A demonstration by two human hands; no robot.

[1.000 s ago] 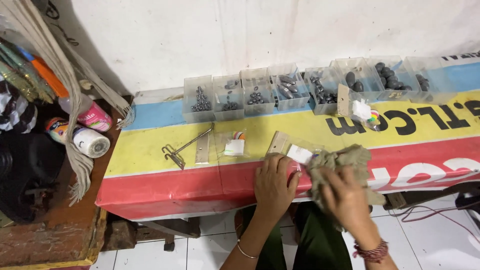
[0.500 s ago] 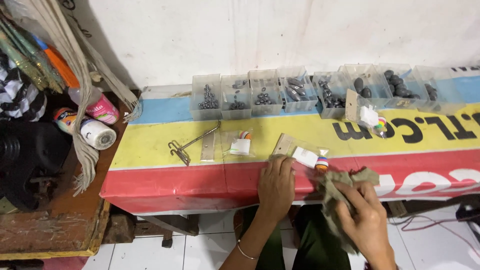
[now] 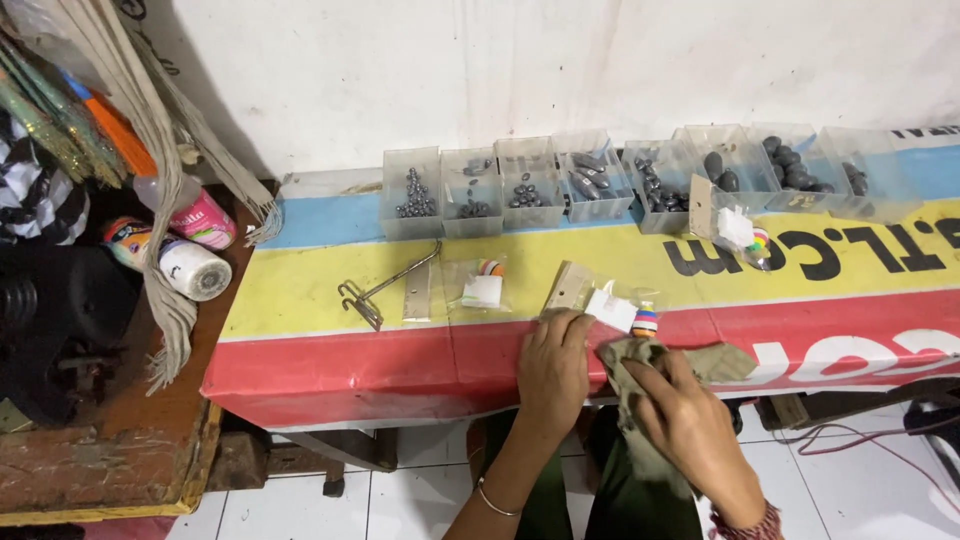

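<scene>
We see the left hand (image 3: pixel 552 368) lying palm down on the red band of the banner-covered table (image 3: pixel 330 350), its fingers (image 3: pixel 575 328) extended flat and gripping nothing, their tips touching the lower edge of a small clear packet (image 3: pixel 612 305) that holds a white card and a striped float. The right hand (image 3: pixel 690 425) sits just beside it at the table's front edge, fingers closed on an olive-green cloth (image 3: pixel 640 360); part of the cloth lies on the red band and part hangs down below the edge. Further back, on the yellow band, we note a second clear packet (image 3: pixel 485 284) with a striped float, and to its left a bent metal hook tool (image 3: pixel 385 290). Along the wall stands a row of clear plastic boxes (image 3: pixel 530 180) holding dark lead sinkers, sorted by size. A third packet (image 3: pixel 738 228) leans against the boxes on the right. On the wooden bench to the left we see a pink-labelled bottle (image 3: pixel 195 215) and a white-capped can (image 3: pixel 185 265).
</scene>
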